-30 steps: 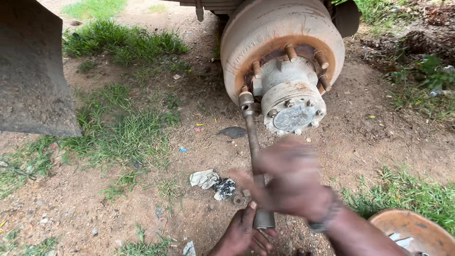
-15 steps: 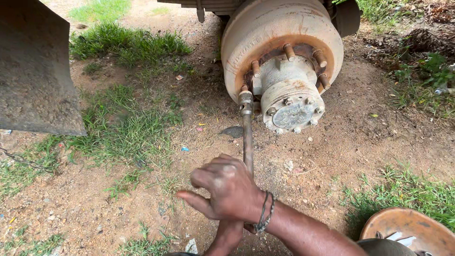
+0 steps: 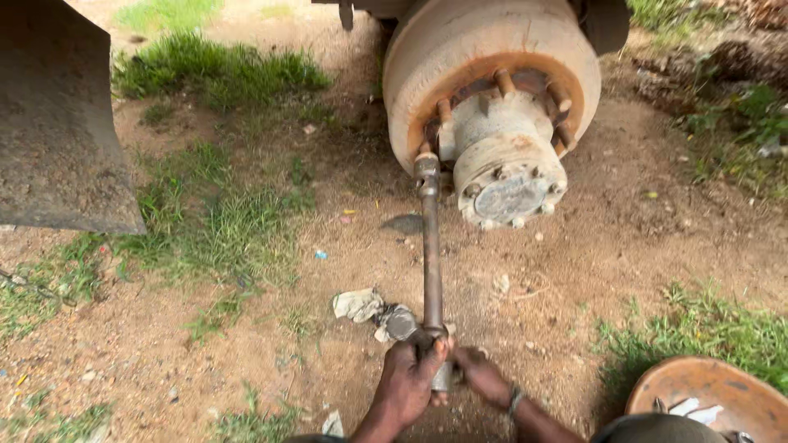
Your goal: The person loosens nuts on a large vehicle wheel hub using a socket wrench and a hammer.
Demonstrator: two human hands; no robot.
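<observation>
Since a moment ago the right hand (image 3: 484,379) has dropped beside the left hand (image 3: 408,379), both grips now clamped on the low end of the long wrench (image 3: 431,262), whose socket sits on a stud of the wheel hub (image 3: 492,98) for leverage.

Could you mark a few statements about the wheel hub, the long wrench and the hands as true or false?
1. Both hands, left hand and right hand, grip the near end of the long wrench. True.
2. The wrench's far end sits on a stud at the wheel hub. True.
3. A tyre is mounted on the hub. False: the hub is bare, studs exposed.
4. The ground is paved concrete. False: it is bare dirt with grass patches.
5. Crumpled rags lie left of the wrench. True.
</observation>
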